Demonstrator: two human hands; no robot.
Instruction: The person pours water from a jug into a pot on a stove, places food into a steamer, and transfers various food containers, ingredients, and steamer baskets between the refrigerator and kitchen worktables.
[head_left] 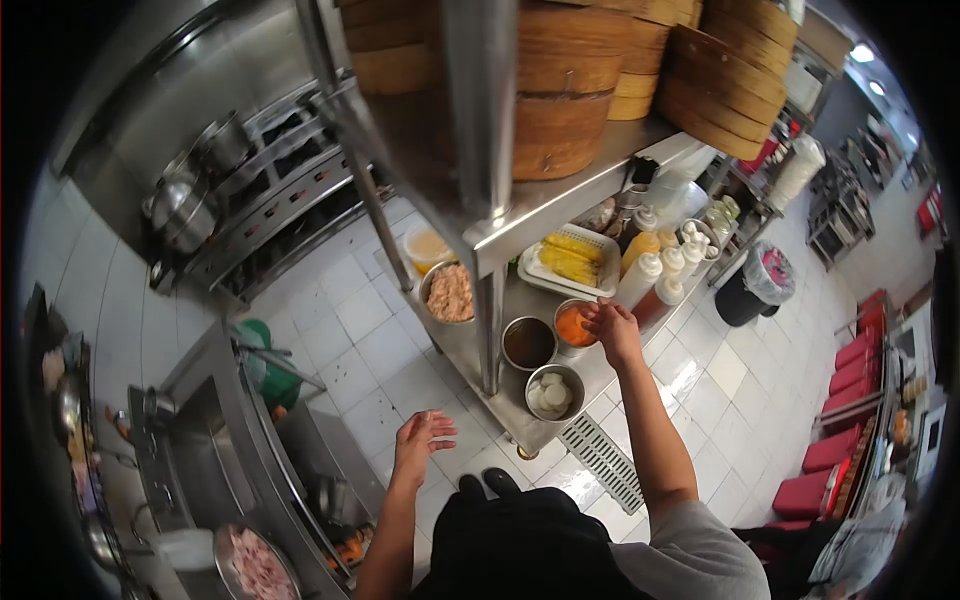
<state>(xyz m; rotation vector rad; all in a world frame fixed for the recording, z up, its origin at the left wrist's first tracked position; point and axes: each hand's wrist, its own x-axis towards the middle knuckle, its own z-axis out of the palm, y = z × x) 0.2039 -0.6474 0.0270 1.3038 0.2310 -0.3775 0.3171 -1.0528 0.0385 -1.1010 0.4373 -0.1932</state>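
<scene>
My right hand (pixel 612 326) is at the right rim of a metal container of shredded orange food (pixel 574 326), probably carrot. Its fingers are bent together, and whatever lies between them is hidden. My left hand (pixel 424 437) hangs in the air over the floor, fingers stretched out and apart, holding nothing. Beside the orange food stands a container of dark liquid (pixel 528 343). Closer to me, a metal container of pale round slices (pixel 550 391) sits at the counter's corner. A bowl of pinkish minced food (pixel 449 294) stands farther left, behind the shelf post.
Above the steel counter (pixel 505 395), a shelf post (pixel 488 330) carries bamboo steamers (pixel 560 90). Squeeze bottles (pixel 640 278) and a white basket of yellow food (pixel 570 262) stand behind. A bowl of raw pink meat (pixel 258 565) is lower left; a lined bin (pixel 750 290) stands right.
</scene>
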